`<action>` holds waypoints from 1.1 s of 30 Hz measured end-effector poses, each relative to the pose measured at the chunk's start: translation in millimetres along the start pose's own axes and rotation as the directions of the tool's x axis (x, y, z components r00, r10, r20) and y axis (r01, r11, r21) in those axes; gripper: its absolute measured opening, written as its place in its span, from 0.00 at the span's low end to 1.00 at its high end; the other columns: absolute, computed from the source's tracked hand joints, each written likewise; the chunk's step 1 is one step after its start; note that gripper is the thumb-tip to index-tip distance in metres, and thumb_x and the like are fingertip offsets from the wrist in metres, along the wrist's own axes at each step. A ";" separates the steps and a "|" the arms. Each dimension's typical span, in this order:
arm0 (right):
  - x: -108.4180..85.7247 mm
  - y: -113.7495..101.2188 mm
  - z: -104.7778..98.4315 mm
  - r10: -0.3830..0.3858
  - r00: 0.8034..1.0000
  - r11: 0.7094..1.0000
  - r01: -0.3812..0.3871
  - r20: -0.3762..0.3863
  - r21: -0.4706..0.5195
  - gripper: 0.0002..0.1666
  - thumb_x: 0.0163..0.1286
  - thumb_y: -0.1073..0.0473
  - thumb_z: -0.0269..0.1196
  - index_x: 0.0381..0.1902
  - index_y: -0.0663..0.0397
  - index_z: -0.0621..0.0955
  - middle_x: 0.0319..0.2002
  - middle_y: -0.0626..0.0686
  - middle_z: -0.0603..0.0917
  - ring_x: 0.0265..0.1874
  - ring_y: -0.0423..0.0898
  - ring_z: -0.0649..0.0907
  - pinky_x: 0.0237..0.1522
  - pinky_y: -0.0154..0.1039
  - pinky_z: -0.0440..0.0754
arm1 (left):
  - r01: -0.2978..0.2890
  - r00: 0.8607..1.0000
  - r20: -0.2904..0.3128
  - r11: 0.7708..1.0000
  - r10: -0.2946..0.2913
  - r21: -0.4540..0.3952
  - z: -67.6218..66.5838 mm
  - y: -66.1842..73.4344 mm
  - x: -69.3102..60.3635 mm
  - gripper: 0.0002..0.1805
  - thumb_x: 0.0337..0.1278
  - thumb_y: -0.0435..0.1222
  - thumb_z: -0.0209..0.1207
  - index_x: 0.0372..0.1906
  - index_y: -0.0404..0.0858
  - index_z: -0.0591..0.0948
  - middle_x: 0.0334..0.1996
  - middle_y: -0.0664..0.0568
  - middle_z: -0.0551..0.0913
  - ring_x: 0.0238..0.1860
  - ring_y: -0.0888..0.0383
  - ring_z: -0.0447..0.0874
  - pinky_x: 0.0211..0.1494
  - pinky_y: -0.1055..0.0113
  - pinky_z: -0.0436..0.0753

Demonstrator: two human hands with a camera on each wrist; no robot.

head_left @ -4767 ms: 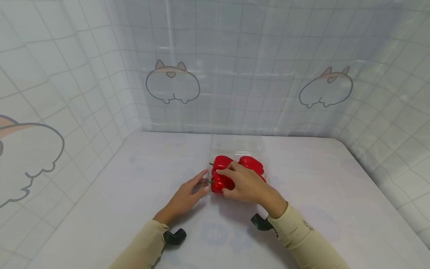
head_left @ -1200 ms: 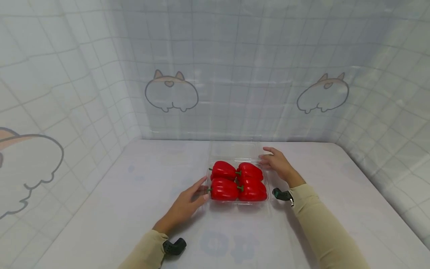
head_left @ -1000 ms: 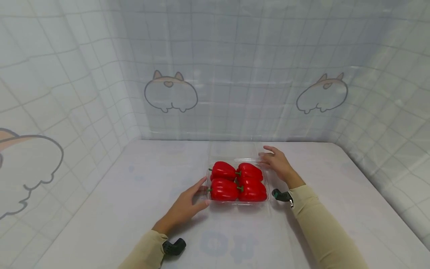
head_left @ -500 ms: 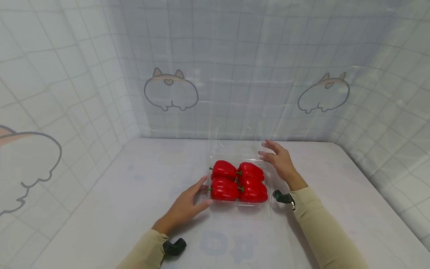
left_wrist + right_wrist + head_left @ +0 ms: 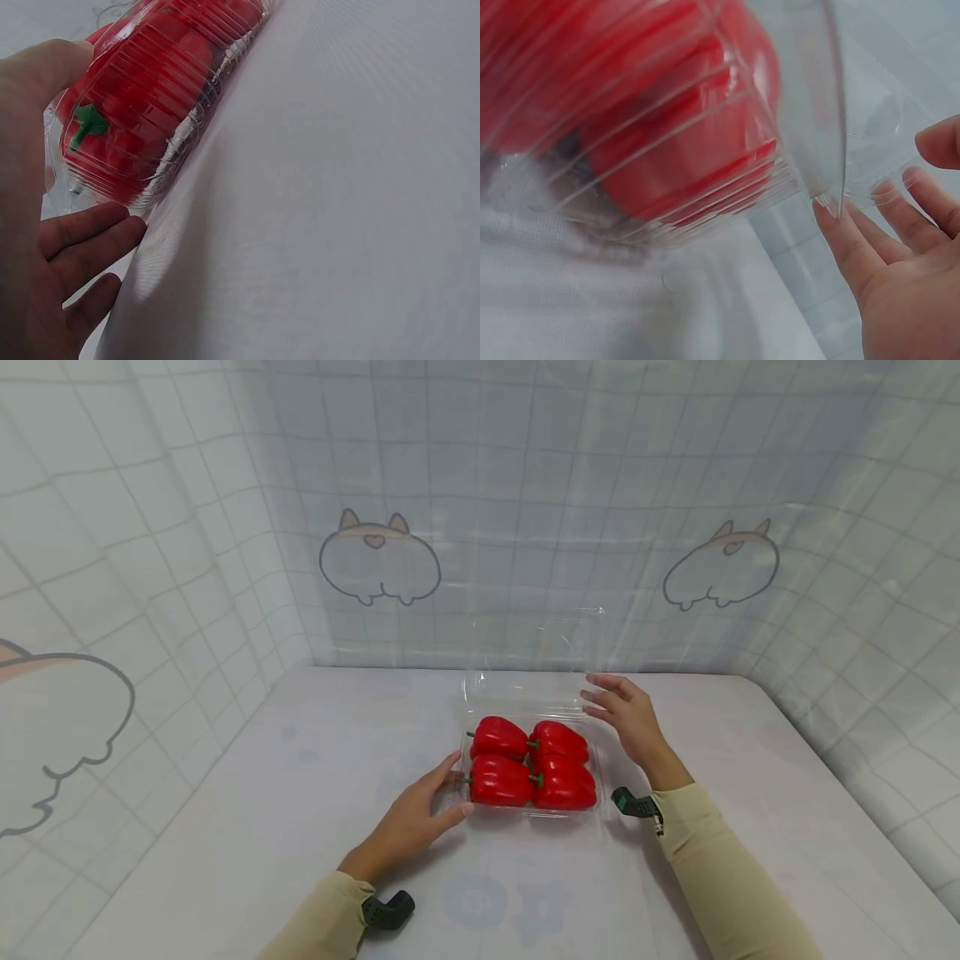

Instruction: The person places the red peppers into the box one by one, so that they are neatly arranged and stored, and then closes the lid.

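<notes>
A clear plastic clamshell box (image 5: 598,768) holds several red bell peppers (image 5: 500,781) with green stems. Its transparent lid (image 5: 532,685) stands raised at the far side, hinged to the base. At the box's left front corner is my left hand (image 5: 408,818), thumb at the front edge and fingers along the left side. In the left wrist view that thumb (image 5: 64,64) touches the rim, while the fingers extend fairly straight beside the ribbed wall. My right hand (image 5: 632,722) touches the lid near the hinge on the right, its fingers (image 5: 855,244) extended and the thumb apart.
The box rests on a white cloth-covered table (image 5: 360,718). Pale grid-patterned curtains (image 5: 525,510) with cartoon animal prints hang close behind and on both sides. A dark wrist device (image 5: 388,910) sits at each sleeve cuff.
The right hand has left the peppers for the lid's right side. The lid, lying back flat earlier, has tilted upward over the last second. The left hand stays at the box's corner.
</notes>
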State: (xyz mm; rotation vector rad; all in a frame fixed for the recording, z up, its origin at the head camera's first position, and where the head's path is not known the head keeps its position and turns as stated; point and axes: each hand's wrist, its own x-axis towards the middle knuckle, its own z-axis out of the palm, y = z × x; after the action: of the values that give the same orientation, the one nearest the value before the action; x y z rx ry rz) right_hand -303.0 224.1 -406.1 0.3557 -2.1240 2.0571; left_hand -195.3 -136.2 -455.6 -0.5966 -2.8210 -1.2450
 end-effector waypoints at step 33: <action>-8.6 -15.1 4.5 0.007 0.999 0.995 -0.010 0.034 0.100 0.36 0.81 0.40 0.44 0.72 0.62 0.66 0.61 0.59 0.76 0.65 0.62 0.73 0.61 0.47 0.76 | 0.004 1.000 0.009 0.999 -0.004 -0.032 -1.9 1.1 -1.8 0.45 0.61 0.58 0.63 0.80 0.58 0.57 0.65 0.57 0.76 0.70 0.54 0.68 0.71 0.43 0.66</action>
State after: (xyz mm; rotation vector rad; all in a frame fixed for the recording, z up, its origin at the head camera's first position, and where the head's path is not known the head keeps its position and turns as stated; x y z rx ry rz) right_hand -290.2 219.7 -394.2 0.3983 -2.0487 2.1831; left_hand -193.6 -137.5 -453.8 -0.5994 -2.8167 -1.2932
